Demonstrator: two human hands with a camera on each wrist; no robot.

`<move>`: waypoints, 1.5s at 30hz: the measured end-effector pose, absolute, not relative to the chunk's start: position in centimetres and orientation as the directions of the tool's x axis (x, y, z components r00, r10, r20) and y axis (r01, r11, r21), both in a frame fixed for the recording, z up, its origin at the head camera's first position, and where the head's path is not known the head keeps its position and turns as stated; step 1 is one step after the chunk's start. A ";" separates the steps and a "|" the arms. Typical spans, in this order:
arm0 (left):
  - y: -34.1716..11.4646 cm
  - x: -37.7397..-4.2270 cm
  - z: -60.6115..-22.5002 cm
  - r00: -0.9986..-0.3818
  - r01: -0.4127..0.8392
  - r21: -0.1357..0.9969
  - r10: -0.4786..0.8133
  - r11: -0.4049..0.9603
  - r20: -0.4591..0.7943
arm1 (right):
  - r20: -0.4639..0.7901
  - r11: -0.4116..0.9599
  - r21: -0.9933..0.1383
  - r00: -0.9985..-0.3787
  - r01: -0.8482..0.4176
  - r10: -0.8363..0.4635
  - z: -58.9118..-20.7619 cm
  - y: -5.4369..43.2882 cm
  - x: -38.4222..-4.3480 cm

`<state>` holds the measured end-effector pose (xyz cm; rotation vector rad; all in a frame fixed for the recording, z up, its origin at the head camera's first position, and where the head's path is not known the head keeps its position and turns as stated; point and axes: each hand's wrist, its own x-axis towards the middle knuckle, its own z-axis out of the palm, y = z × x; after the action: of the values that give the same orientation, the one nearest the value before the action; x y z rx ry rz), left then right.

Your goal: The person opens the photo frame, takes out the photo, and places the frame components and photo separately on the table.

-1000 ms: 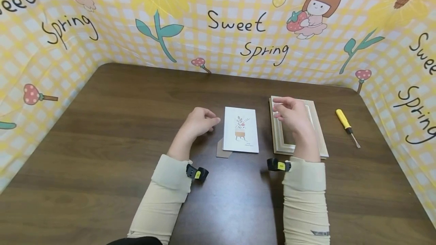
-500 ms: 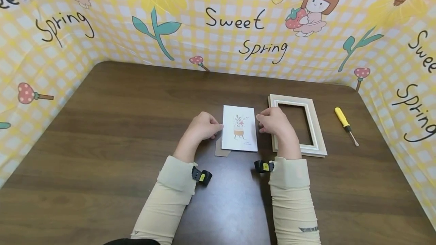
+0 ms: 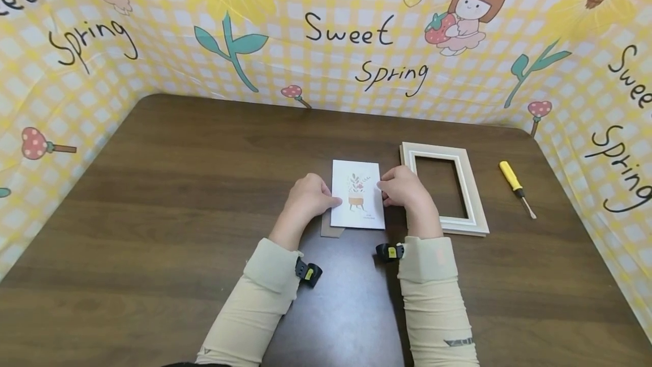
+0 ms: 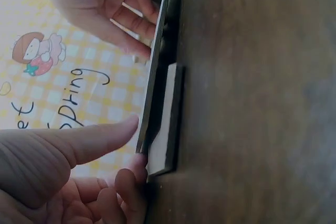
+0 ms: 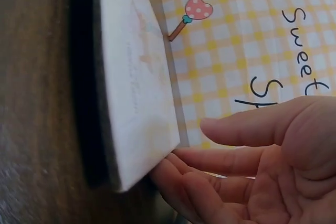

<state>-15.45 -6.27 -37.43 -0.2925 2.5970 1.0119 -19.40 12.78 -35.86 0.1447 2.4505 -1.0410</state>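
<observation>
A white picture card (image 3: pixel 358 197) with a potted-plant print lies in front of me, its edge lifted above the table in the left wrist view (image 4: pixel 156 61). My left hand (image 3: pixel 309 197) pinches the card's left edge, thumb on top and a fingertip below. At the right edge, my right hand (image 3: pixel 404 188) has its fingers (image 5: pixel 168 169) against the border, while its thumb (image 5: pixel 236 127) stays apart from the card. Partly hidden under the card is a grey-brown board piece (image 3: pixel 331 232), which sticks out at the lower left.
Just right of the card lies a cream picture frame (image 3: pixel 476 203), its opening showing the tabletop; my right hand overlaps its left side. Farther right is a screwdriver (image 3: pixel 511 176) with a yellow handle. A checked cloth (image 3: pixel 336 86) stands around the table's back and sides.
My right hand has come left from above the frame to the card's right edge. The left hand has moved right, and its thumb now lies over the card's left edge.
</observation>
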 end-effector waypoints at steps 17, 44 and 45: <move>-7.1 -15.7 -37.4 -0.915 -0.324 0.653 -0.051 0.685 -0.400 | -0.457 0.700 -0.651 -0.888 0.295 -0.051 -36.5 12.6 -19.7; -9.4 -16.0 -37.3 -0.872 -0.395 0.773 0.063 0.497 -0.485 | -0.413 0.809 -0.541 -0.910 0.229 -0.019 -36.8 12.1 -19.7; -9.6 -16.0 -37.3 -0.872 -0.395 0.781 0.069 0.484 -0.484 | -0.414 0.808 -0.542 -0.910 0.230 -0.019 -36.9 12.1 -19.7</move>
<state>-16.02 -9.59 -37.31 -0.2699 2.2784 1.3685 -19.68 12.08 -36.85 0.1586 2.5906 -0.8485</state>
